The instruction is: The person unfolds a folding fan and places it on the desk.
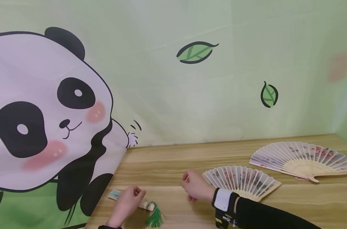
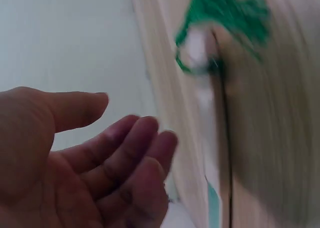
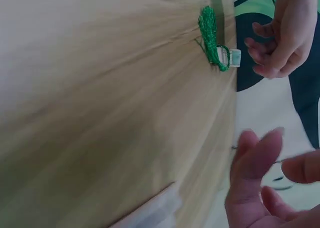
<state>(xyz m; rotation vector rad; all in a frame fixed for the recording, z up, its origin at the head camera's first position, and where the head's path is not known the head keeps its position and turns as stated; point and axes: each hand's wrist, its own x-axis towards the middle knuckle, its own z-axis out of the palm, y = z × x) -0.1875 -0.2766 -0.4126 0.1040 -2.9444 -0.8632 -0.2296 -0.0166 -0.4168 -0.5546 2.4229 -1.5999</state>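
Observation:
A folded hand fan [image 1: 146, 205] with a green tassel [image 1: 154, 218] lies on the wooden tabletop. Just above it hovers my left hand [image 1: 127, 203], hiding the fan's middle in the head view. In the left wrist view, the fingers [image 2: 145, 138] are loosely bent and apart from the folded fan [image 2: 207, 113]. My right hand [image 1: 199, 187] is raised over the table, left of a spread fan [image 1: 239, 179] with floral print. Its fingers [image 3: 255, 163] are relaxed, with nothing between them in the right wrist view.
A second, larger spread fan [image 1: 299, 163] lies farther back at the right. Behind the wooden table [image 1: 167, 159] hangs a green backdrop [image 1: 150, 79] printed with leaves and a big panda [image 1: 50, 105], which fills the left side.

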